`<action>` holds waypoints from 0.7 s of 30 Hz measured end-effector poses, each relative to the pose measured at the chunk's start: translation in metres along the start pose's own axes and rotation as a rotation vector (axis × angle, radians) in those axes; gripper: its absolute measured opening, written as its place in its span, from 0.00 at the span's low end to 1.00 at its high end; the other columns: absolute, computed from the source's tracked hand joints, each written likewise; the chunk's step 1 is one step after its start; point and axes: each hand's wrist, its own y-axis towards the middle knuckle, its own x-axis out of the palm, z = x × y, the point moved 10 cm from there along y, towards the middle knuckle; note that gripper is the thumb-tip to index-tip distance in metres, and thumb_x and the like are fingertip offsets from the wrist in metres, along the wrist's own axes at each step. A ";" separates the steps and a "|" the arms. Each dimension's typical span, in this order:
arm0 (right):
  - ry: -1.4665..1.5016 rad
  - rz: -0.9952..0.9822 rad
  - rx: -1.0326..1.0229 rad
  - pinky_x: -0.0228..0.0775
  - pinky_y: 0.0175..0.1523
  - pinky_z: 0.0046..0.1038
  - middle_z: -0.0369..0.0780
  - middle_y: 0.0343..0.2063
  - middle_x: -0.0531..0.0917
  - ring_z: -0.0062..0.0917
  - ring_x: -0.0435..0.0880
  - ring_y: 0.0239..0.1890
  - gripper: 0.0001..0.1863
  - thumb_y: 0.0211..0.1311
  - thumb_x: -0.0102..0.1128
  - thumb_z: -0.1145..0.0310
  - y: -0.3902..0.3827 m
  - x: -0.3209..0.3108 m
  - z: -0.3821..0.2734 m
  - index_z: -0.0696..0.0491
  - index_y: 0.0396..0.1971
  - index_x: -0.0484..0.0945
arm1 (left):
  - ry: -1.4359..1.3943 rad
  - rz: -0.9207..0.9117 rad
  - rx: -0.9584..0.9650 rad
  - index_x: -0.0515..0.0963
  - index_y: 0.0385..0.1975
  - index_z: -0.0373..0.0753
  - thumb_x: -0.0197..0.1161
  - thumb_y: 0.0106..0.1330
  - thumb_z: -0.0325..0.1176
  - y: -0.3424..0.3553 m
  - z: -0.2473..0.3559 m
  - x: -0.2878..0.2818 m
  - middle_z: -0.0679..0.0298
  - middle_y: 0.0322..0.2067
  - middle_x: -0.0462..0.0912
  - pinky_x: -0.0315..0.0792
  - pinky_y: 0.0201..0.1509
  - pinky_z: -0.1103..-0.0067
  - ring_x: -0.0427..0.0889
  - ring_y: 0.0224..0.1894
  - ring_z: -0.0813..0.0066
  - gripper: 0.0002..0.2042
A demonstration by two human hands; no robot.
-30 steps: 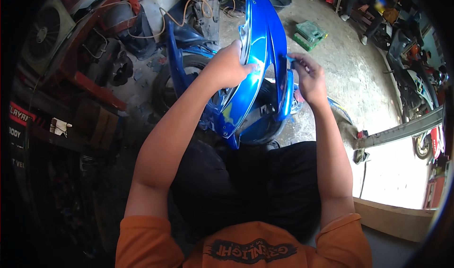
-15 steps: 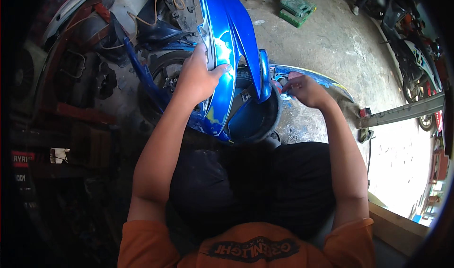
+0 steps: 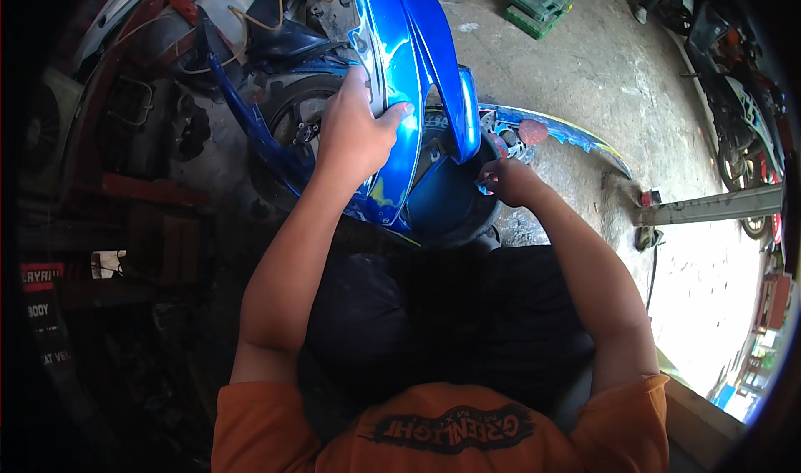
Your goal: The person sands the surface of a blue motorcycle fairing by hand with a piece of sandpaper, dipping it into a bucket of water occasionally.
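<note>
My left hand [image 3: 357, 135] grips the edge of a glossy blue motorcycle body panel [image 3: 413, 43], its thumb lying on the painted face. The panel slants over a dark round tub [image 3: 455, 218] in front of my knees, and a yellowish worn patch shows near its lower end. My right hand [image 3: 511, 183] is closed at the tub's right rim. Pinched in its fingers is a small light-blue piece [image 3: 483, 188], too small to make out its kind. A reddish rounded flat piece [image 3: 532, 131] lies just beyond that hand.
Behind the tub, a long scuffed blue panel [image 3: 576, 129] lies on the concrete floor. A wheel [image 3: 279, 131] and a narrow blue strip [image 3: 242, 110] are on the left. Farther off sits a green case [image 3: 538, 10]. A metal beam [image 3: 709, 204] crosses at right, with motorcycles [image 3: 738, 131] beyond.
My right hand has moved left and toward me, from beside the reddish piece to the tub's rim, uncovering that piece. My left hand still holds the panel.
</note>
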 end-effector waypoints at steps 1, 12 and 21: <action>-0.004 0.003 -0.009 0.82 0.60 0.42 0.42 0.49 0.92 0.39 0.91 0.54 0.13 0.69 0.68 0.62 0.004 0.001 -0.001 0.42 0.50 0.91 | 0.003 0.010 0.000 0.72 0.53 0.26 0.76 0.68 0.29 -0.001 0.005 -0.004 0.42 0.46 0.89 0.80 0.55 0.67 0.92 0.49 0.56 0.22; 0.127 0.093 -0.216 0.83 0.50 0.40 0.45 0.36 0.92 0.40 0.92 0.43 0.09 0.64 0.69 0.67 0.018 -0.010 -0.006 0.52 0.41 0.89 | -0.145 0.234 -0.029 0.72 0.60 0.29 0.76 0.65 0.30 -0.006 0.041 -0.009 0.35 0.50 0.86 0.77 0.62 0.55 0.85 0.56 0.34 0.27; 0.248 -0.051 -0.136 0.82 0.58 0.38 0.45 0.45 0.92 0.38 0.91 0.52 0.14 0.61 0.66 0.75 0.013 0.017 -0.002 0.52 0.47 0.90 | -0.210 0.126 0.000 0.71 0.58 0.30 0.77 0.64 0.30 -0.007 -0.020 0.025 0.37 0.48 0.87 0.78 0.57 0.55 0.86 0.52 0.35 0.27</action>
